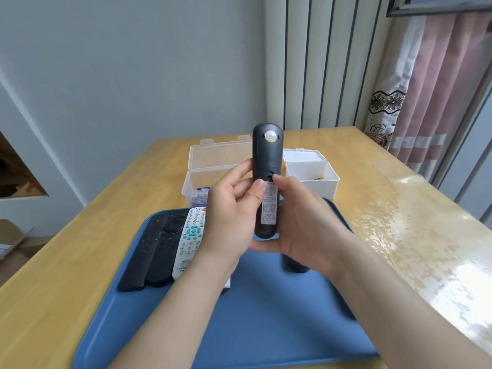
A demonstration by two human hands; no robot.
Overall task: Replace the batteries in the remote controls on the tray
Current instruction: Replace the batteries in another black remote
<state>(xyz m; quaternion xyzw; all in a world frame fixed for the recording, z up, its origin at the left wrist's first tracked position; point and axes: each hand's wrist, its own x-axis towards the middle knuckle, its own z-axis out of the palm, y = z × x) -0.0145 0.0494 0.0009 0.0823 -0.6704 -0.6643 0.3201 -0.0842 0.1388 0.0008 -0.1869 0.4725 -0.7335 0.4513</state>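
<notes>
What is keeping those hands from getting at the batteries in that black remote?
Only the battery cover, which looks shut. The right hand has a fingertip at its latch; the left hand steadies the remote.

Black remote (pixel 267 155), blue tray (pixel 266 302), pink floral curtain (pixel 426 102)

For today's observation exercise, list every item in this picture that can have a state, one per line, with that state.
Dark grey remote control: held upright, back facing camera, battery cover closed.
Left hand: gripping the remote.
Right hand: gripping the remote, thumb at the cover latch.
Clear plastic box: lid open.
White plastic box: lid open.
White remote with green buttons: lying face up on the blue tray.
</notes>
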